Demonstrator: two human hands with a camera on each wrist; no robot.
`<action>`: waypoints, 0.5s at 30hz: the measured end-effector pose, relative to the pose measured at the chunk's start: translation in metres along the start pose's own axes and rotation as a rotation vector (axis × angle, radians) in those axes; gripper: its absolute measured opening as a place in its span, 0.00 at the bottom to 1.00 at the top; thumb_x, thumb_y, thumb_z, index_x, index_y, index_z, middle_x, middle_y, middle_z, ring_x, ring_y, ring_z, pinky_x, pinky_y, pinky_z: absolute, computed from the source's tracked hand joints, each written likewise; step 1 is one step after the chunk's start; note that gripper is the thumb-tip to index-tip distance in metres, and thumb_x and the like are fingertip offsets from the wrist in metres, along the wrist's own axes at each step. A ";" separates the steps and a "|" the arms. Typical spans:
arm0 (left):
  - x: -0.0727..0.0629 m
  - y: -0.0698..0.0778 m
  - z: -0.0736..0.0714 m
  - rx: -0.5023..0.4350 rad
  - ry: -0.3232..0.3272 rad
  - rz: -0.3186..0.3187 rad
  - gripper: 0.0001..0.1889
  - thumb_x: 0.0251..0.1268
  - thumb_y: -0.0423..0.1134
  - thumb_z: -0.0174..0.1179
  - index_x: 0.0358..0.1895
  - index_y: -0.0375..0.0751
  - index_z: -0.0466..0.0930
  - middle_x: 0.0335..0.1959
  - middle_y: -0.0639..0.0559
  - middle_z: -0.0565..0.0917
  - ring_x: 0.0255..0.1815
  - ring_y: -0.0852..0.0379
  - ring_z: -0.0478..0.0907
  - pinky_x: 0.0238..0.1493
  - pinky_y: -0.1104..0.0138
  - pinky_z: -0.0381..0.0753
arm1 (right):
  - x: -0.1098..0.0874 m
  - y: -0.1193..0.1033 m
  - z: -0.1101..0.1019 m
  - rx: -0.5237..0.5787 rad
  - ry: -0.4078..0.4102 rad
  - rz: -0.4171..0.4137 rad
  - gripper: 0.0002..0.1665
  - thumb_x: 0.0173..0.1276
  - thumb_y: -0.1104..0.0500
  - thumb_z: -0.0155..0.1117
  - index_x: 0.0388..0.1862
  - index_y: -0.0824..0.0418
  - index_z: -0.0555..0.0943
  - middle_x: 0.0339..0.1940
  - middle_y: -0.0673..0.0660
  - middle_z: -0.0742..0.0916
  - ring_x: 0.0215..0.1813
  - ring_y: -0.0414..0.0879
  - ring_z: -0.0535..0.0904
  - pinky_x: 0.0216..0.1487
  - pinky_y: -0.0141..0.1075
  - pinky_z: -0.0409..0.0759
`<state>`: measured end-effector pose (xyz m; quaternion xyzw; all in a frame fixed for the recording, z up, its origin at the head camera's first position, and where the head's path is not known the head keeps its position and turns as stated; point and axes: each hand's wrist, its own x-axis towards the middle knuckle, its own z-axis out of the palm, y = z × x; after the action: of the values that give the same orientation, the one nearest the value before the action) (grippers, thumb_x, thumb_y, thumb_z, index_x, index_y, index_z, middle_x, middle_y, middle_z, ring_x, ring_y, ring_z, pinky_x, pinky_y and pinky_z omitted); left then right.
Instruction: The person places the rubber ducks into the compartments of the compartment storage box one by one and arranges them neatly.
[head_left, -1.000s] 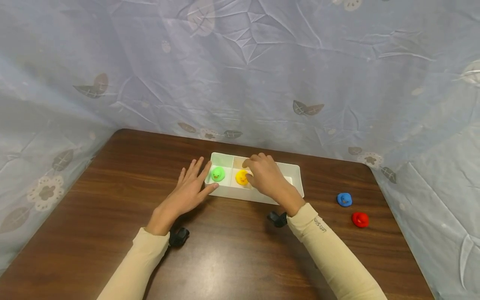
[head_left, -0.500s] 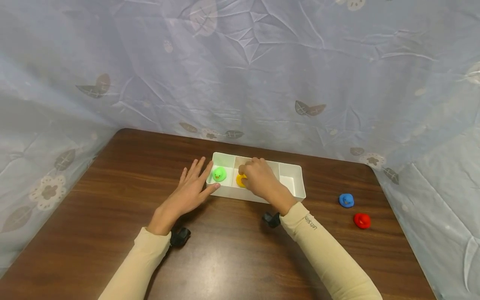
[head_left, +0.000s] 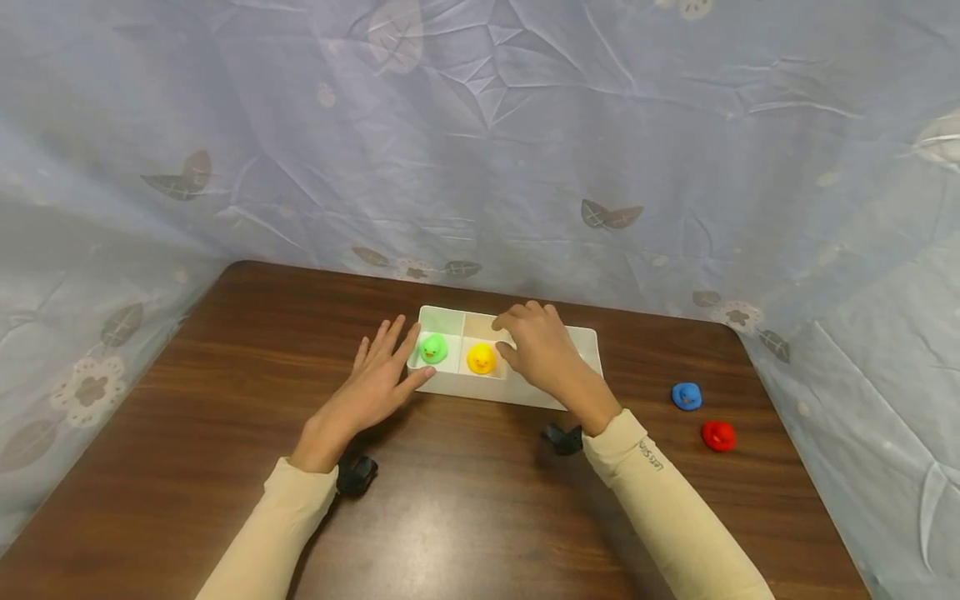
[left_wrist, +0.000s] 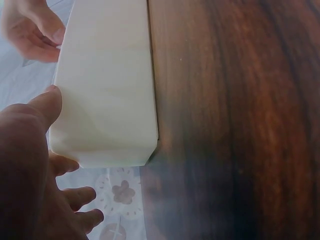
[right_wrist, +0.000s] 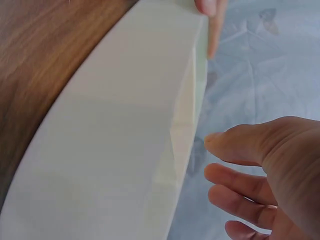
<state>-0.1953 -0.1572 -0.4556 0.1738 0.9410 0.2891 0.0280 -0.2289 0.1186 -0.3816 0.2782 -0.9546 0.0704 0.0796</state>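
A white divided box [head_left: 487, 387] stands on the table, with a green rubber duck [head_left: 432, 348] in its left compartment. The yellow rubber duck [head_left: 482, 359] sits upright in the middle one. My left hand [head_left: 372, 383] lies at the box's left end, fingers spread; in the left wrist view its thumb [left_wrist: 49, 102] is against the rim. Just right of the yellow duck hovers my right hand [head_left: 542, 348], over the box. Its fingers are loosely bent, and the right wrist view shows nothing between thumb and fingertips [right_wrist: 220, 175]. That hand hides much of the right compartment.
To the right of the box lie a blue rubber duck [head_left: 686, 397] and a red rubber duck [head_left: 718, 436] on the brown wooden table [head_left: 435, 517]. A patterned grey-blue cloth [head_left: 480, 167] hangs behind the table and along both sides.
Half a second ago my right hand was down at the yellow duck, partly covering it. It has since lifted away to the right, leaving the duck in full view. My left hand stays put.
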 end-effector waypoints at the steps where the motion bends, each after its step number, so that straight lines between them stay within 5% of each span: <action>1: 0.000 0.000 0.000 0.001 0.000 0.000 0.44 0.84 0.63 0.49 0.89 0.44 0.43 0.91 0.37 0.37 0.91 0.32 0.33 0.85 0.29 0.35 | -0.002 0.002 -0.002 0.005 0.006 0.009 0.17 0.72 0.57 0.76 0.58 0.58 0.89 0.60 0.58 0.90 0.57 0.57 0.83 0.55 0.49 0.76; 15: 0.000 -0.001 0.001 0.000 0.004 0.007 0.45 0.84 0.63 0.49 0.89 0.43 0.43 0.91 0.36 0.37 0.91 0.32 0.33 0.85 0.29 0.35 | -0.034 0.040 -0.019 0.038 0.065 0.116 0.19 0.71 0.58 0.76 0.59 0.60 0.88 0.60 0.60 0.90 0.60 0.62 0.83 0.57 0.54 0.75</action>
<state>-0.1956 -0.1571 -0.4567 0.1763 0.9405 0.2893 0.0252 -0.2203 0.1726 -0.3735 0.2213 -0.9646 0.1018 0.1010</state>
